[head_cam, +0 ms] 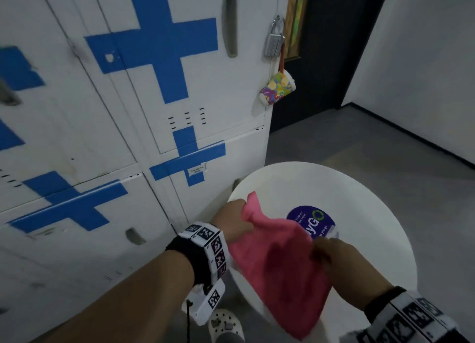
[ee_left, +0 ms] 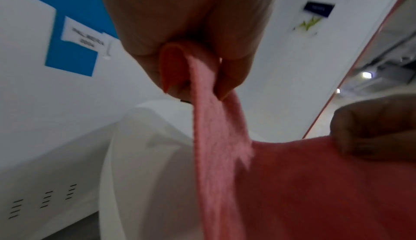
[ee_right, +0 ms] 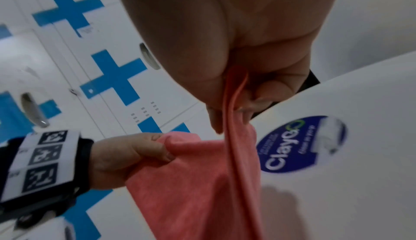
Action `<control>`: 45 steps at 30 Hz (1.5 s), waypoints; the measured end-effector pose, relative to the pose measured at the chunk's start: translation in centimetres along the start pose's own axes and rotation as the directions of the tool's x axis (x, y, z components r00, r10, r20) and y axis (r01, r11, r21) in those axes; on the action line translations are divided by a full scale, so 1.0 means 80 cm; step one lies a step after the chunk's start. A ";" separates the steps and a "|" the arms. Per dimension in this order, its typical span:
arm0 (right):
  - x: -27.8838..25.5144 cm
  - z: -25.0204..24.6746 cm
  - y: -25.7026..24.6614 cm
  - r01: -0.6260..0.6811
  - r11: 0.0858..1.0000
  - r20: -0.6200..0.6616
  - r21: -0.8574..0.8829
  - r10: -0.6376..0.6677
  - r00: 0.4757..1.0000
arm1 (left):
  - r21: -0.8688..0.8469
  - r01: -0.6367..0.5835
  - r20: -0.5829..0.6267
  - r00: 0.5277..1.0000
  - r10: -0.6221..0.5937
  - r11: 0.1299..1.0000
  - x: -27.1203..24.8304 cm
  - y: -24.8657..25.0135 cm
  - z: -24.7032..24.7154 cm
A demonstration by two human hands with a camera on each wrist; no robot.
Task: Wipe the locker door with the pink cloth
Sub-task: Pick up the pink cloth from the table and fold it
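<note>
White metal lockers (head_cam: 144, 126) with blue crosses behind; over the round white table's (head_cam: 372, 214) left edge, left hand (head_cam: 232, 220) and right hand (head_cam: 334, 252) each pinch the pink terry cloth (head_cam: 277, 265).

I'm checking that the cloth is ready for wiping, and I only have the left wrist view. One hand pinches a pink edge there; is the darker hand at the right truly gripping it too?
Observer: Yes. The right wrist view shows the right hand pinching a fold of the pink cloth between thumb and fingers.
Operator: What is the white surface below?
Observer: A round white table with a blue sticker; the cloth is held above its near-left part.
Operator: Any obstacles for wiping?
Observer: A padlock hangs at the right edge of the upper locker door, with a colourful cup dangling beneath it.
</note>
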State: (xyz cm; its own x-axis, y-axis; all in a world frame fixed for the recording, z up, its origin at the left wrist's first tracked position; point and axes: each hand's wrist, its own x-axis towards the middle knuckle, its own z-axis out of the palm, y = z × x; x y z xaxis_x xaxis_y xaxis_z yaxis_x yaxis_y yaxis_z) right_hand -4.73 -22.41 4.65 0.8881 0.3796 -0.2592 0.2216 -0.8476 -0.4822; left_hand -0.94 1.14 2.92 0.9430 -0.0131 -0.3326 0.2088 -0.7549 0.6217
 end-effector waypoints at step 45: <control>-0.096 -0.045 -0.426 0.876 0.407 -0.400 0.260 -0.780 0.481 | -0.529 -0.324 -0.609 0.789 -0.085 0.784 -0.422 -0.023 -0.236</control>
State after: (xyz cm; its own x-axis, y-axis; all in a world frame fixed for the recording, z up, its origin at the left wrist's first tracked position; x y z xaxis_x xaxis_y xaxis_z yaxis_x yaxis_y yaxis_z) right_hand -17.67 2.25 26.07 0.4156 0.6951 0.5866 0.7632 0.0843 -0.6407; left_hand -28.29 15.37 26.39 0.8840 0.4527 0.1167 -0.0050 -0.2405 0.9706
